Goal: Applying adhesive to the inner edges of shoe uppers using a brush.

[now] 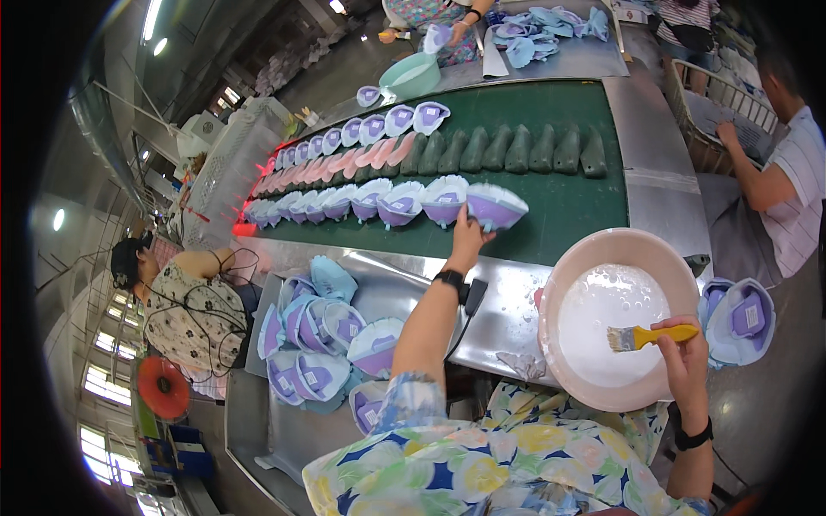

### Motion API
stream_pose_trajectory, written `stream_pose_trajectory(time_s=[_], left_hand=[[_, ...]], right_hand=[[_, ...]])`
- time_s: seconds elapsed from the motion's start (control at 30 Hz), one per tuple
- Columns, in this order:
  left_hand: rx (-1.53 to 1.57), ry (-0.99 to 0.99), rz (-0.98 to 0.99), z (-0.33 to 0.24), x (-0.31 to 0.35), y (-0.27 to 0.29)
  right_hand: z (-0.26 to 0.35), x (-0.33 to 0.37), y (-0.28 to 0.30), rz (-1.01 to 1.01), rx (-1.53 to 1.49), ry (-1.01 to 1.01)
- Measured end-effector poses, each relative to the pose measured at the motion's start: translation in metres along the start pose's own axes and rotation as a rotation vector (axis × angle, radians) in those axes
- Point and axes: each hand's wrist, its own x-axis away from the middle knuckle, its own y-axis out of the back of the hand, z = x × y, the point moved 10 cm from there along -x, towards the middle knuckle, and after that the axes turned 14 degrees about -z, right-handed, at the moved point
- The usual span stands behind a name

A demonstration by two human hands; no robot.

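Observation:
At the near edge of the conveyor, my left hand [467, 239] pinches the near side of a lavender and pale-blue shoe upper [501, 206]. That piece is the rightmost in a row of similar uppers [444, 199] along the green belt. A yellow-handled paintbrush [654, 335] is gripped in my right hand [686, 365], bristles pointing left. The bristles are over a pale pink basin [561, 254] of foamy white liquid [607, 297]; whether they touch it I cannot tell. More uppers [310, 374] lie heaped in a metal tray left of my forearm.
Dark green shoe lasts [542, 150] and pink insoles [370, 156] line the belt [482, 103]. Beyond it, a person's hand [460, 33] holds an upper near a green basin [411, 76]. Other people work at left and right. Stacked uppers [744, 318] sit right of my basin.

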Motion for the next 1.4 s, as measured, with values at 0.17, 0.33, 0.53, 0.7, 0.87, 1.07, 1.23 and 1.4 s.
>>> stream_pose_trajectory(time_s=[0.17, 0.33, 0.53, 0.7, 0.87, 1.07, 1.23, 1.4], left_hand=[[-0.329, -0.092, -0.371, -0.026, -0.011, 0.070], [-0.546, -0.142, 0.069, -0.115, 0.080, 0.118], [-1.418, -0.437, 0.322, -0.101, 0.225, 0.184], [-1.626, -0.396, 0.217, -0.093, 0.240, 0.187], [-0.846, -0.408, 0.095, -0.174, 0.222, 0.147], [0.292, 0.227, 0.098, -0.071, 0.194, 0.114], [-0.402, 0.153, -0.197, 0.024, 0.190, 0.169], [-0.911, -0.872, 0.155, -0.096, 0.236, 0.057]], right_hand=[[0.014, 0.000, -0.006, 0.057, 0.115, 0.063], [-0.007, -0.002, -0.010, 0.107, 0.139, -0.008], [0.003, -0.008, -0.035, 0.201, 0.193, 0.036], [0.029, -0.012, -0.066, 0.287, 0.284, 0.204], [0.021, -0.018, -0.082, 0.328, 0.354, 0.184], [-0.004, 0.010, -0.126, 0.565, 0.464, 0.214], [0.020, 0.012, -0.084, 0.432, 0.533, 0.347], [0.038, -0.006, -0.037, 0.227, 0.318, 0.224]])
